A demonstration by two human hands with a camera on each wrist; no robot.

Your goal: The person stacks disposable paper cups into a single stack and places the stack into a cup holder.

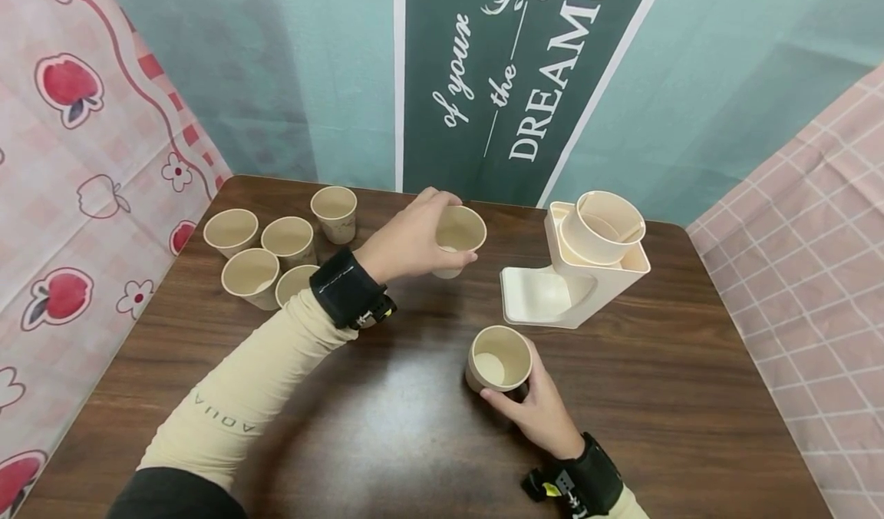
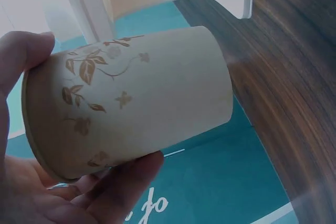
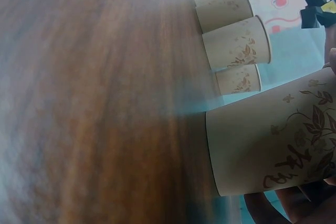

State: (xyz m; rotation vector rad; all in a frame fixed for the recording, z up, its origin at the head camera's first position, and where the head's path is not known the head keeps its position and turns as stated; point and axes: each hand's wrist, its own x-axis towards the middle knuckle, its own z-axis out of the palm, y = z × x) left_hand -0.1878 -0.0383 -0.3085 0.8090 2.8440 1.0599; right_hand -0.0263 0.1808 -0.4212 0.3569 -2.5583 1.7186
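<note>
My left hand (image 1: 421, 239) holds a beige paper cup (image 1: 459, 229) near its rim, between thumb and fingers, toward the back of the table. Brown leaf prints run round that cup's side in the left wrist view, where thumb and fingers sit at the rim end. Closer to the front, my right hand (image 1: 535, 400) grips another beige paper cup (image 1: 502, 356) round its side, mouth up; its inner bottom shows. A dark patch shows beside this cup, near the fingers. The right wrist view shows leaf print and brown writing on the cup (image 3: 262, 140).
Several matching paper cups (image 1: 252, 273) stand grouped at the left, one partly behind the left wrist. A white plastic stand (image 1: 535, 296) is at the back right, with a cream cup-shaped container (image 1: 599, 227) on top. A printed cloth (image 1: 345, 66) hangs behind the wooden table (image 1: 663, 427).
</note>
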